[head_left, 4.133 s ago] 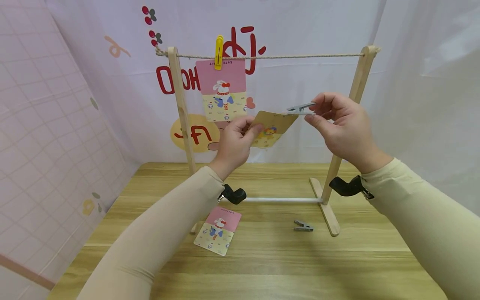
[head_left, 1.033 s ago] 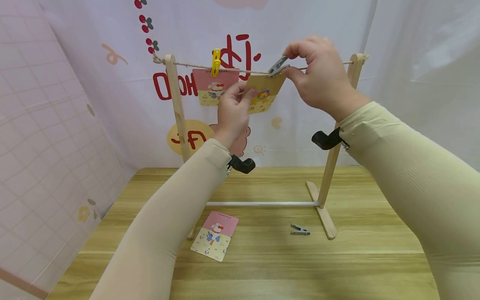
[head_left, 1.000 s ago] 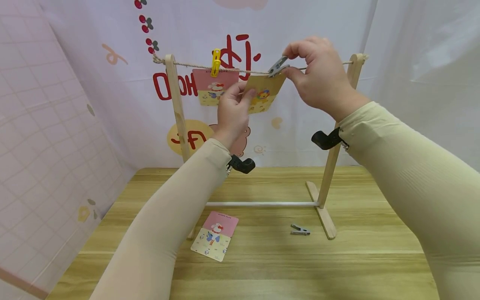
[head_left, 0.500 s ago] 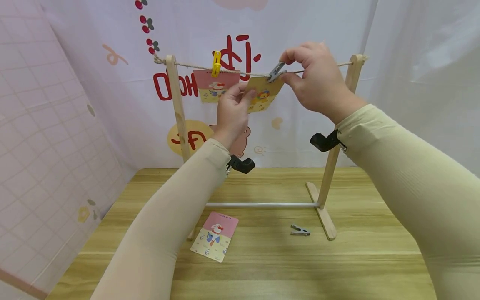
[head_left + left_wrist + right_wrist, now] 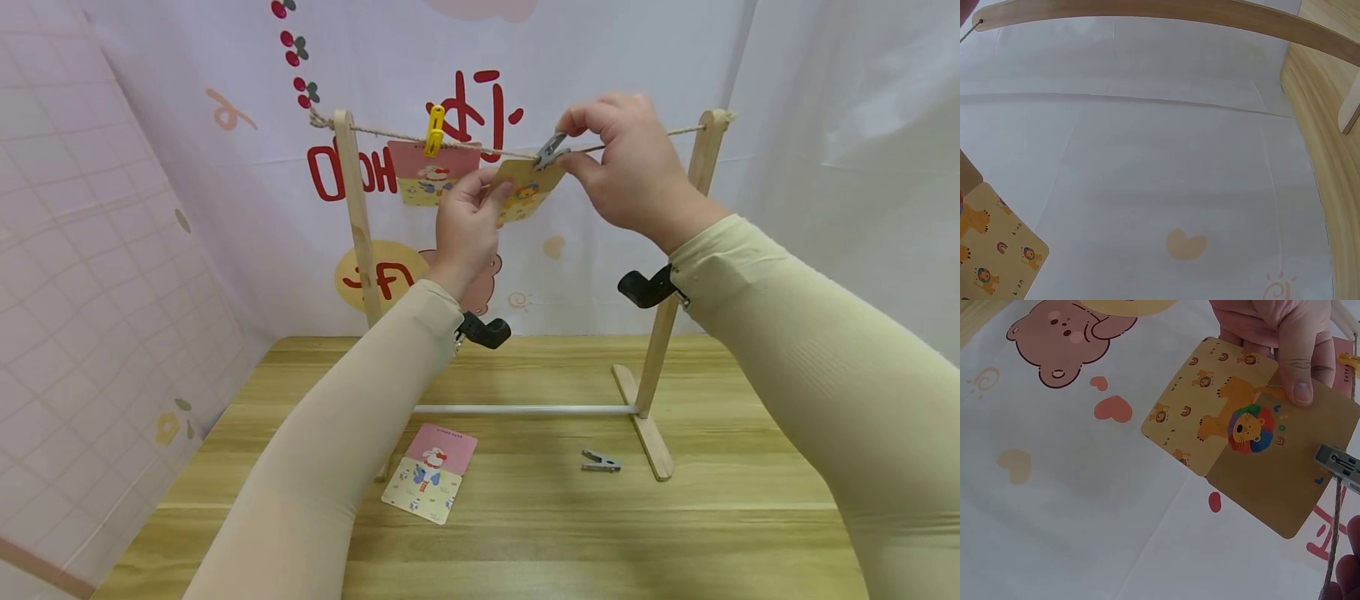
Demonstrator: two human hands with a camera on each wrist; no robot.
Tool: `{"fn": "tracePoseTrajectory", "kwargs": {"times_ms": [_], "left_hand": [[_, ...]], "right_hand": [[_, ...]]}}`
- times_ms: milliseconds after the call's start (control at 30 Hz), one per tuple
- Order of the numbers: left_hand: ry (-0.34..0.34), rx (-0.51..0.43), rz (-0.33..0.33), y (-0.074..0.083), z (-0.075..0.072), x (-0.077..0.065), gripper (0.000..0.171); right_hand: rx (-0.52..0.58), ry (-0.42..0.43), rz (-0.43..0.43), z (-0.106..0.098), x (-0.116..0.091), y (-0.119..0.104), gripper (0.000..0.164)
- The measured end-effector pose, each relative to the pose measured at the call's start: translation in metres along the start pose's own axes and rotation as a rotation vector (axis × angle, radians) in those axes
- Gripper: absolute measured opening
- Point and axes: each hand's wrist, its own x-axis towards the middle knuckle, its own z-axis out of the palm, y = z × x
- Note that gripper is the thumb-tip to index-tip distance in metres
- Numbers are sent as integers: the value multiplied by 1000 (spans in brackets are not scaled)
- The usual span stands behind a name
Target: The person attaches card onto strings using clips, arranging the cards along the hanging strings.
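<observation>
My left hand (image 5: 467, 229) pinches a tan card with a lion print (image 5: 534, 204) by its left side, thumb on the front. Its top edge is right at the twine line (image 5: 493, 152), which sags there. With thumb and fingers, my right hand (image 5: 633, 171) holds a grey clothespin (image 5: 551, 152) by its handles. In the right wrist view the tip of the clothespin (image 5: 1337, 464) overlaps the card's printed face close to the twine (image 5: 1335, 531). Only a corner of the lion card (image 5: 1007, 250) shows in the left wrist view.
Left along the line, a yellow clothespin (image 5: 434, 133) holds a pink rabbit card (image 5: 408, 167). Wooden posts (image 5: 360, 225) and a white rod (image 5: 525, 409) form the stand. Another rabbit card (image 5: 431, 475) and a grey clothespin (image 5: 601, 461) lie on the wooden table (image 5: 570, 533).
Both hands have risen from below the line, carrying the lion card and grey clothespin up to it. Over the last second the right hand has sunk slightly, and the line dips more.
</observation>
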Motion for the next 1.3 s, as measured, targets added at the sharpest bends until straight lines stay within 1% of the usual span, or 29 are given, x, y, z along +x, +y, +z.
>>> {"fn": "tracePoseTrajectory", "kwargs": {"times_ms": [233,400,533,633,833,1067,1133,1300], "left_hand": [[4,-3,1,0,0,-2,26],[2,-13,11,0,0,-2,25],[-2,-3,13,-1,0,-2,25],[0,4,0,-1,0,-2,25],[-10,-31,-10,0,1,-2,25],[-12,-42,-23,1,1,-2,24],[-9,-55,-22,1,2,-2,24],[-14,-63,4,-1,2,-1,24]], "right_hand": [[3,-8,11,1,-2,-2,12],[4,-8,0,1,-3,-2,11],[3,-12,5,1,-3,-2,12],[7,-12,5,1,-3,-2,12],[14,-13,10,2,-2,-2,11],[17,-23,21,3,-1,-2,14],[17,-25,25,3,-1,-1,14],[18,-25,27,3,0,-1,19]]}}
